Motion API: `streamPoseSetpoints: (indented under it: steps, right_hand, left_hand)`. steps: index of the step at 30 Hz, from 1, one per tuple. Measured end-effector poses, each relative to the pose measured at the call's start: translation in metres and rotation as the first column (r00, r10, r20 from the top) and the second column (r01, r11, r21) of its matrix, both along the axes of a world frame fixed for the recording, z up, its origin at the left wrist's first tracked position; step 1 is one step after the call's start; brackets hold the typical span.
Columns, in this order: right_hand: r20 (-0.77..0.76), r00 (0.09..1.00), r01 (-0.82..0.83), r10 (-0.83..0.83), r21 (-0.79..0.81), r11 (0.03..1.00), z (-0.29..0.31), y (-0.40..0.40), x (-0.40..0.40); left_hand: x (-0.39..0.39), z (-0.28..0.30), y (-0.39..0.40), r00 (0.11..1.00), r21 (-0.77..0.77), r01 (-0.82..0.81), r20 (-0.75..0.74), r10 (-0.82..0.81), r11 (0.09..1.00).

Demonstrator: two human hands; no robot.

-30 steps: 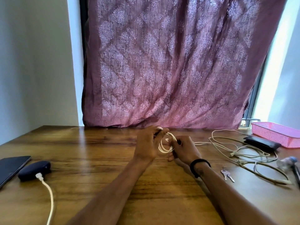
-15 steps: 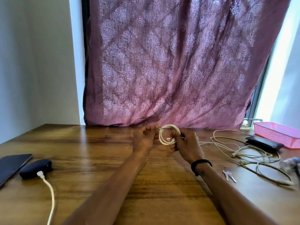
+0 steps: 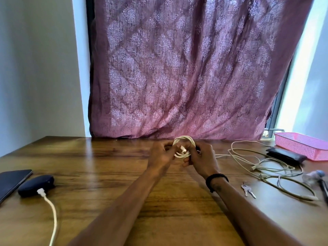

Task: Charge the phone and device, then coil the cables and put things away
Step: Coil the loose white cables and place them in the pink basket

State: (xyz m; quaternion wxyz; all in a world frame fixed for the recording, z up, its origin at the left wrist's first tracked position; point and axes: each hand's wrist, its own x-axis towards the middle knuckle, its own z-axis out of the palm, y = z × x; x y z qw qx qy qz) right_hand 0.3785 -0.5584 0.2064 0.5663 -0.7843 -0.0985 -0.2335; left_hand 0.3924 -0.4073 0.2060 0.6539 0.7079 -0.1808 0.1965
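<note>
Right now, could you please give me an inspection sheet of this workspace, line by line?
Surface: wooden table, glossy grain.
Job's things: white cable coil held above the table; dark phone flat at far left; dark oval device beside it, white plug inserted.
Clutter: keys, black pouch, pink basket, a blurred object at the right edge.
Hands: left hand and right hand both grip the coil.
Cables: charging cable runs from the device toward the near edge; loose cables tangled at right.
Surroundings: mauve patterned curtain, pale wall, window frame at right.
</note>
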Motion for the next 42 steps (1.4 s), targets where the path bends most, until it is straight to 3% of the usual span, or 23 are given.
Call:
streamPoseSetpoints:
  steps: [1,3,6,8,10,12,14,17,20,29,36,39,42]
  right_hand:
    - [-0.005,1.0,-0.016,0.016,0.024,1.0,0.001,-0.001,0.001]
    - [-0.021,0.998,-0.055,0.057,0.083,0.995,0.004,-0.006,0.002]
    - [-0.039,0.989,-0.136,0.142,0.128,0.982,0.008,-0.009,-0.003]
    - [-0.042,0.986,-0.152,0.159,0.145,0.978,0.008,-0.009,-0.003]
    - [-0.054,0.987,-0.141,0.149,0.135,0.981,0.007,-0.009,-0.002]
    - [-0.059,0.988,-0.136,0.143,0.104,0.985,0.005,-0.011,-0.002]
    - [-0.088,0.984,-0.146,0.155,0.101,0.984,0.004,-0.01,-0.004]
    - [-0.157,0.973,-0.142,0.171,0.181,0.973,0.005,-0.009,-0.005]
    - [-0.209,0.964,-0.128,0.164,0.173,0.977,0.003,-0.009,-0.003]
    - [-0.375,0.918,-0.09,0.13,0.122,0.988,-0.008,-0.006,0.004]
    - [-0.367,0.92,-0.035,0.136,0.27,0.962,-0.003,-0.008,0.0]
    - [-0.315,0.942,-0.02,0.113,0.284,0.959,0.003,-0.018,-0.014]
    - [-0.251,0.966,0.012,0.058,0.27,0.963,0.016,-0.06,-0.03]
  left_hand:
    - [-0.002,0.004,-0.001,0.987,-0.107,0.114,-0.097,-0.125,0.988]
    - [-0.01,0.011,-0.005,0.878,-0.29,0.348,-0.232,-0.418,0.891]
    - [-0.016,0.016,-0.006,0.762,-0.388,0.46,-0.289,-0.579,0.799]
    - [-0.015,0.021,-0.004,0.797,-0.322,0.423,-0.312,-0.517,0.847]
    - [-0.009,0.022,0.004,0.921,-0.013,0.293,-0.267,-0.286,0.956]
    - [0.001,0.016,0.012,0.991,0.26,0.078,-0.123,-0.048,0.962]
    - [0.008,0.006,0.017,0.99,0.191,0.01,-0.142,0.017,0.982]
    - [0.01,-0.004,0.018,0.944,-0.023,0.019,-0.328,-0.025,1.0]
    - [0.011,-0.005,0.02,0.892,-0.063,0.009,-0.451,-0.036,0.998]
    - [0.016,-0.01,0.026,0.93,0.182,-0.082,-0.34,0.141,0.98]
    - [0.011,-0.009,0.023,0.945,0.116,-0.187,-0.249,0.211,0.975]
    - [-0.006,-0.001,0.006,0.982,0.104,-0.084,-0.16,0.1,0.991]
    - [-0.014,0.001,-0.025,0.991,-0.016,-0.022,-0.134,0.02,1.0]
